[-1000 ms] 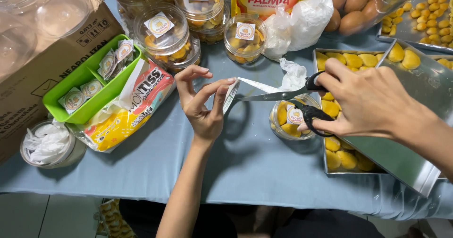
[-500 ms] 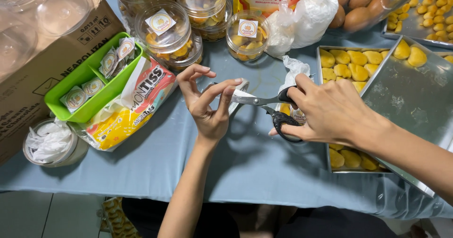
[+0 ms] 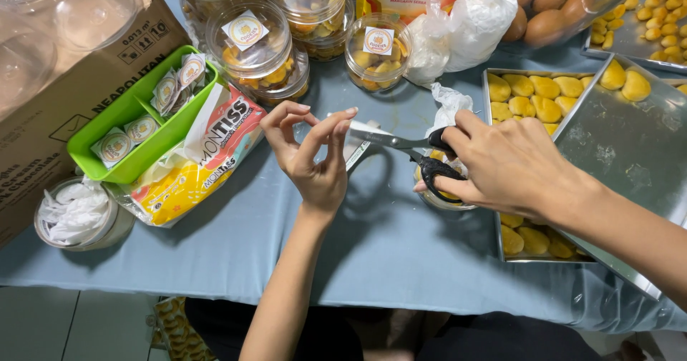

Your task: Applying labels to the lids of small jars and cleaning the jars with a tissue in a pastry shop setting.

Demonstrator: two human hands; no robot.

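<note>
My right hand [image 3: 504,164] grips black-handled scissors [image 3: 401,146], blades pointing left toward my left hand [image 3: 311,153]. My left hand is raised over the blue tablecloth [image 3: 386,254], thumb and fingers pinching a small piece of clear tape or plastic [image 3: 356,150] at the blade tips. Beneath my right hand, a clear round jar [image 3: 436,196] of yellow pastries is mostly hidden. Metal trays [image 3: 637,153] with yellow pastries lie on the right.
A green basket [image 3: 125,128] of round stickers, a tissue pack [image 3: 200,157] and a cardboard box [image 3: 57,96] sit on the left. Labelled clear jars [image 3: 250,42] stand at the back, with a white plastic bag [image 3: 465,21], brown eggs [image 3: 551,3] and a tissue-filled tub [image 3: 75,214].
My right hand and the scissors have shifted left and the blades have closed toward my left hand's fingers. My left hand stayed nearly in place.
</note>
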